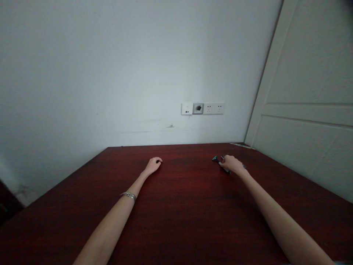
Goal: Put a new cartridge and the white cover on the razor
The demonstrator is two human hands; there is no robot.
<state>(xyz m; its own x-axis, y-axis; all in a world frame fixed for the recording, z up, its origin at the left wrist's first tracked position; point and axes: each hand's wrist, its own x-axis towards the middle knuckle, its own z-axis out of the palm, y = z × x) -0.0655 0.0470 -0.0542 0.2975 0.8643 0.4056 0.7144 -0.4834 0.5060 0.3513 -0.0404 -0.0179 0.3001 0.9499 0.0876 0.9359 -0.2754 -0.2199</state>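
My right hand (232, 164) is low over the right part of the table, its fingers closed downward. A razor (226, 170) with a dark head and a grey-and-black handle lies at its thumb side, slanting partly under the hand. Beneath the same hand, a second slim thing with a metallic tip (222, 157) shows at the fingertips, and a greyish end (244, 166) shows near the wrist; its middle is hidden. My left hand (152, 166) rests on the table at left of centre, fingers loosely curled, with nothing seen in it. A silvery bracelet (128, 195) circles the left forearm.
The dark red wooden table (176, 221) reaches back to a pale wall (138, 66). Sockets and switches (202, 108) are set in the wall above its far edge. A thin pale strip (242, 145) lies at the far right corner, beside a light panelled door (309, 110).
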